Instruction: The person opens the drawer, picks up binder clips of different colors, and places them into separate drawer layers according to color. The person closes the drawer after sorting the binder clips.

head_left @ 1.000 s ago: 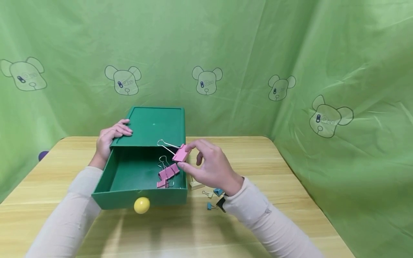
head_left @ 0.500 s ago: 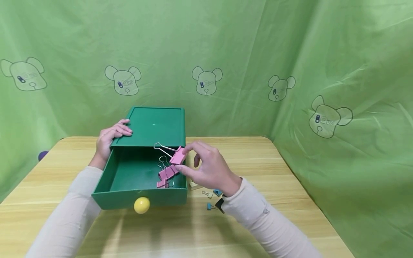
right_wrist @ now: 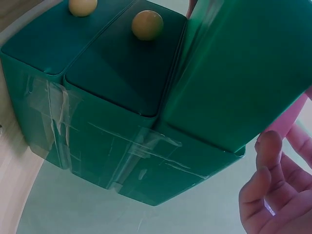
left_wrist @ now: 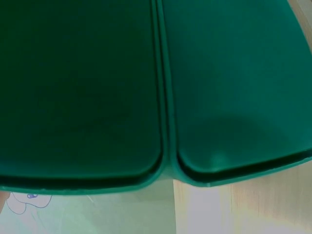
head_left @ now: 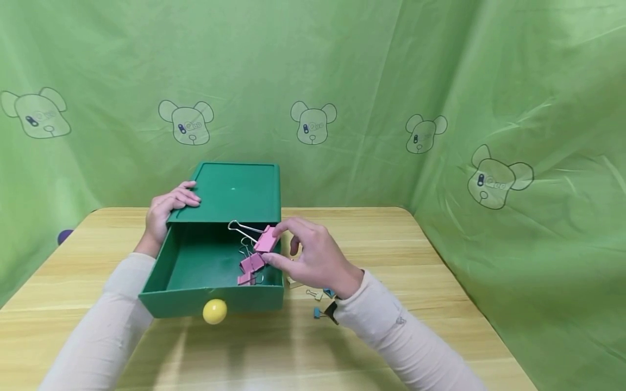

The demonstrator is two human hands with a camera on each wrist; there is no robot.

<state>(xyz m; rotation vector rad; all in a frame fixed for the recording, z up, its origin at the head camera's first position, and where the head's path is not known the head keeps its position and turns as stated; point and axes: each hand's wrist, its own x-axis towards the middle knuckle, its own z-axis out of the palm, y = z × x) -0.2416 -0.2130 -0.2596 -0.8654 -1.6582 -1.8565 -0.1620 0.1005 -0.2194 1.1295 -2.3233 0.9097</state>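
Observation:
Between thumb and fingers, my right hand (head_left: 318, 258) pinches a large pink binder clip (head_left: 266, 239), its wire handles pointing left over the pulled-out top drawer (head_left: 171, 301). Two more pink binder clips (head_left: 251, 263) lie inside, toward the drawer's right side. The fingers of my left hand (head_left: 163, 214) rest on the left edge of the green drawer cabinet's top (head_left: 235, 190). In the right wrist view, the held clip shows partly behind the green drawer. The left wrist view has the cabinet's green side (left_wrist: 234, 87) filling most of it.
Yellow round knobs stick out from the drawer fronts, one knob (head_left: 214, 311) on the open drawer. Right of the cabinet, several small clips, including a blue clip (head_left: 318, 313) and a black clip (head_left: 331, 312), lie on the wooden table (head_left: 415, 326). Green curtains surround it.
My right hand has moved slightly left and down with the pink binder clip, bringing it close over the clips in the drawer. The left hand stays in place.

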